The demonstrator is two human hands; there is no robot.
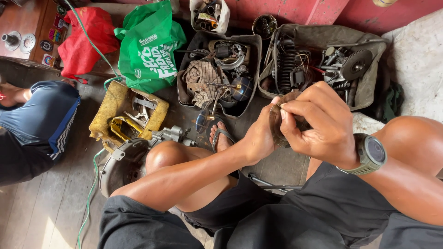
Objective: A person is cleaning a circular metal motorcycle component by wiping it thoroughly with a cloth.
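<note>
My left hand [257, 138] holds a round, dark brown disc-shaped part [277, 124] from below, at about knee height. My right hand [318, 122], with a grey-green watch [371, 154] on its wrist, covers most of the disc. Its thumb and forefinger pinch a thin light-coloured wire or pin [278, 106] at the disc's upper left edge. My bare knees and black shorts fill the lower part of the view, and one foot in a sandal [220, 136] rests on the wooden floor.
Two open cases of motor parts [221, 74] [323, 60] lie on the floor ahead. A green bag [150, 48] and a red bag [85, 39] sit to the left, beside a yellow tray of tools [122, 115]. Another person in blue shorts [41, 117] sits at far left.
</note>
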